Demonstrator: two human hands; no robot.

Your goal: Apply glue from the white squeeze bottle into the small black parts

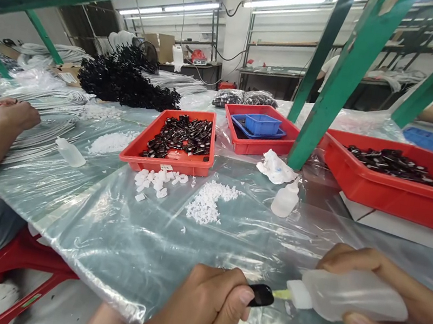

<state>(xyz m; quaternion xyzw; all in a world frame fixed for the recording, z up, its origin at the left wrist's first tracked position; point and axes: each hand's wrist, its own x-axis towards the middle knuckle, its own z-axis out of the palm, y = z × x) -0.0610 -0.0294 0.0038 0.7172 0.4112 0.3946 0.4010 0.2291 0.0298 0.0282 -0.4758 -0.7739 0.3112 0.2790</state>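
In the lower middle of the head view, my left hand (pixel 210 303) is closed, pinching a small glossy black plastic piece (pixel 262 296) between thumb and fingers. My right hand (pixel 392 299) is wrapped around a translucent squeeze bottle (pixel 355 296) lying sideways. Its white cap and yellowish nozzle (pixel 281 293) point left, and the tip meets or nearly meets the end of the black piece. Beyond my hands lie a pile of small white parts (pixel 210 202) and a cluster of larger white pieces (pixel 156 181). Behind them a red tray (pixel 164 166) holds many black pieces.
Another squeeze bottle (pixel 285 199) stands by crumpled white material (pixel 275 167) and a green post (pixel 345 78). At right is a red bin (pixel 400 196) of black parts; farther back, a red tray (pixel 258 145) holds blue trays. A co-worker's hands (pixel 18 114) are at left, near coiled cables (pixel 44 129).
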